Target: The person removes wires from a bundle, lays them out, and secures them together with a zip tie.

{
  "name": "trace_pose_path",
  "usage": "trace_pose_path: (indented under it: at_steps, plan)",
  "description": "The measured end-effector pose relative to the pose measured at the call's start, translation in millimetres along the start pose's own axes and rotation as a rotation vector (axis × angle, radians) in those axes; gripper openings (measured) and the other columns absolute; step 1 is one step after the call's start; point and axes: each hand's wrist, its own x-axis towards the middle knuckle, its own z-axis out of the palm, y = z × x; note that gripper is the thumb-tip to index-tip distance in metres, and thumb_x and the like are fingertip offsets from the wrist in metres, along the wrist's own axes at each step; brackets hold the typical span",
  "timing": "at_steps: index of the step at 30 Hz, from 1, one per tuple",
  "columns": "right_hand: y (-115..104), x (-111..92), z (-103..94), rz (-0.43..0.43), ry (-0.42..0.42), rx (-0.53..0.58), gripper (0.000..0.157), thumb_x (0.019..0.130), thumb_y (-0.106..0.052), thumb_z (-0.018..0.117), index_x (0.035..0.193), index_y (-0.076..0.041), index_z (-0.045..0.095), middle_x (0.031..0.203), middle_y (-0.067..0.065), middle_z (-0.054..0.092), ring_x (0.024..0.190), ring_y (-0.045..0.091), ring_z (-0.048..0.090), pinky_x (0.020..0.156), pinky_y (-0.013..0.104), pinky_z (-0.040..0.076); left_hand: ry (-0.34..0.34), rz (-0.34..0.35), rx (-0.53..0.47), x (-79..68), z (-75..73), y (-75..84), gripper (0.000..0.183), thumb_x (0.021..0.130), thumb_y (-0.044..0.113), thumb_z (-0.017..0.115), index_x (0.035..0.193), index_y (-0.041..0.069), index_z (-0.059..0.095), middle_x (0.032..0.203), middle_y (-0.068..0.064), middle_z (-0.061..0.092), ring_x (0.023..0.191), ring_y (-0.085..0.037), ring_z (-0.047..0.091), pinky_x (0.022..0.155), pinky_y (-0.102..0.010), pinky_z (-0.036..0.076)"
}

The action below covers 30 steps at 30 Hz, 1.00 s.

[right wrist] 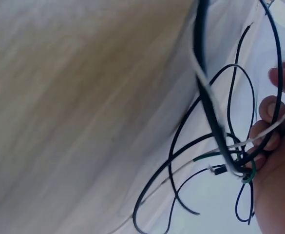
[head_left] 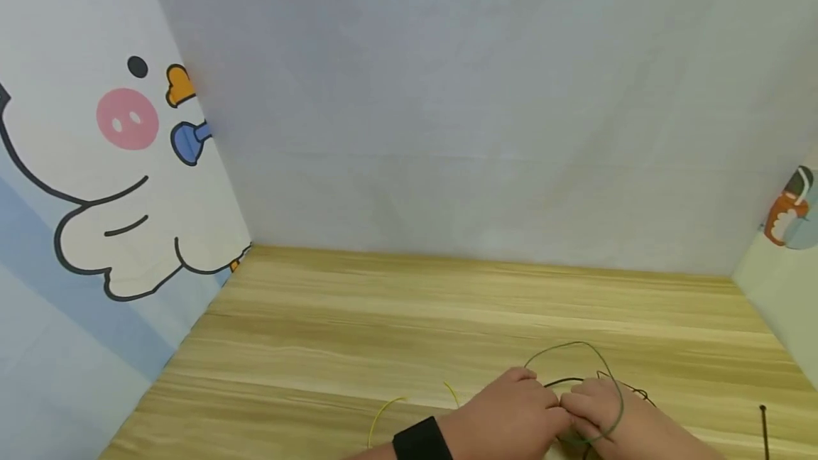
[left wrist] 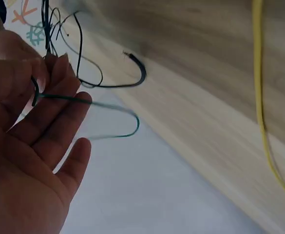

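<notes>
Side by side at the table's lower right, both hands meet over a tangle of thin wires. My left hand (head_left: pixel 511 414), with a black wristband (head_left: pixel 422 440), pinches a green wire (left wrist: pixel 108 106) between thumb and forefinger; its other fingers are spread in the left wrist view. The green wire arcs in a loop above both hands in the head view. My right hand (head_left: pixel 623 414) grips a bunch of black cables (right wrist: pixel 152 178) with a white wire (right wrist: pixel 208 90) running among them. Where the wires cross, the fingers partly hide them. One black cable end (left wrist: pixel 141 73) is frayed.
A yellow wire (left wrist: pixel 259 73) lies on the wooden table (head_left: pixel 383 318), left of the hands. Near the right edge is a thin dark rod-like piece (head_left: pixel 764 431). A pale sheet (head_left: pixel 479 126) backs the table, and a cartoon-printed panel (head_left: pixel 83 162) borders its left.
</notes>
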Motion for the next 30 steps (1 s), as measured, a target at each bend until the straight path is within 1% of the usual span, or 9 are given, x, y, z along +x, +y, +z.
trace_pose_path:
  at_steps: [3, 5, 7, 9, 14, 17, 22, 27, 30]
  plan:
    - [-5.4, -0.5, -2.3, 0.094, -0.024, -0.04, 0.044, 0.087, -0.004, 0.069, 0.075, -0.03, 0.035, 0.069, -0.024, 0.029, 0.065, -0.006, 0.023, 0.059, 0.014, 0.028, -0.055, -0.02, -0.016, 4.9, 4.0, 0.0, 0.022, 0.097, 0.05, 0.053, 0.105, 0.033, 0.064, 0.077, 0.021, 0.051, 0.07, 0.009, 0.044, 0.087, -0.013, 0.034]
    - [-7.4, -1.7, -4.1, 0.167, -0.047, -0.08, 0.043, 0.091, -0.016, 0.069, 0.073, -0.033, 0.034, 0.069, -0.026, 0.026, 0.064, -0.005, 0.026, 0.059, 0.016, 0.03, -0.073, -0.026, 0.035, 3.0, 4.4, -2.2, 0.016, 0.098, 0.044, 0.056, 0.1, 0.031, 0.063, 0.071, 0.019, 0.047, 0.063, 0.006, 0.04, 0.073, -0.013, 0.034]
    - [-6.9, -2.0, -5.7, 0.22, -0.087, -0.095, 0.041, 0.093, -0.023, 0.067, 0.071, -0.034, 0.035, 0.068, -0.026, 0.026, 0.063, -0.005, 0.028, 0.06, 0.018, 0.031, -0.084, -0.03, 0.081, -1.1, 3.6, -5.3, 0.01, 0.098, 0.038, 0.059, 0.098, 0.029, 0.064, 0.071, 0.017, 0.047, 0.062, 0.004, 0.04, 0.064, -0.013, 0.034]
    - [-4.3, -2.2, -6.3, 0.252, -0.135, -0.087, 0.037, 0.095, -0.024, 0.065, 0.071, -0.033, 0.037, 0.067, -0.024, 0.025, 0.062, -0.004, 0.029, 0.059, 0.019, 0.031, -0.087, -0.028, 0.133, -5.8, 3.6, -8.2, 0.006, 0.098, 0.03, 0.061, 0.093, 0.028, 0.063, 0.069, 0.016, 0.048, 0.061, 0.002, 0.042, 0.064, -0.013, 0.037]
    - [3.3, -4.2, -6.8, 0.315, -0.252, -0.034, 0.028, 0.101, -0.025, 0.056, 0.076, -0.033, 0.046, 0.068, -0.023, 0.034, 0.064, -0.003, 0.035, 0.061, 0.022, 0.034, -0.063, -0.039, 0.159, -19.9, 5.1, -14.3, 0.01, 0.095, 0.025, 0.064, 0.086, 0.028, 0.061, 0.065, 0.015, 0.046, 0.058, 0.0, 0.042, 0.063, -0.015, 0.039]
    - [5.7, -6.8, -8.2, 0.328, -0.258, -0.031, 0.028, 0.101, -0.026, 0.054, 0.076, -0.033, 0.047, 0.068, -0.024, 0.035, 0.062, -0.003, 0.037, 0.059, 0.023, 0.035, -0.052, -0.061, 0.161, -31.0, 4.3, -19.4, 0.015, 0.093, 0.018, 0.066, 0.082, 0.027, 0.06, 0.063, 0.015, 0.045, 0.056, -0.001, 0.039, 0.061, -0.016, 0.037]
    - [2.9, -2.5, -10.6, 0.344, -0.22, -0.097, 0.025, 0.102, -0.029, 0.054, 0.078, -0.034, 0.048, 0.07, -0.024, 0.037, 0.065, -0.002, 0.038, 0.06, 0.024, 0.038, -0.034, -0.108, 0.177, -48.5, 1.8, -29.1, 0.018, 0.09, 0.014, 0.066, 0.079, 0.026, 0.059, 0.063, 0.013, 0.045, 0.055, -0.003, 0.037, 0.061, -0.018, 0.038]
    - [2.8, 3.3, -16.0, 0.378, -0.268, -0.08, 0.028, 0.103, -0.029, 0.052, 0.076, -0.033, 0.046, 0.068, -0.022, 0.037, 0.064, -0.002, 0.038, 0.06, 0.024, 0.038, 0.006, -0.117, 0.173, -59.8, 2.8, -32.4, 0.019, 0.085, 0.011, 0.068, 0.077, 0.026, 0.059, 0.062, 0.014, 0.047, 0.056, -0.002, 0.039, 0.063, -0.019, 0.039]
    - [2.7, 0.9, -19.4, 0.373, -0.268, -0.072, 0.026, 0.102, -0.027, 0.054, 0.077, -0.033, 0.048, 0.07, -0.022, 0.037, 0.064, -0.003, 0.037, 0.059, 0.023, 0.037, 0.044, -0.116, 0.182, -68.9, 1.5, -33.2, 0.02, 0.081, 0.009, 0.069, 0.078, 0.027, 0.061, 0.065, 0.015, 0.049, 0.06, -0.002, 0.042, 0.067, -0.019, 0.04]
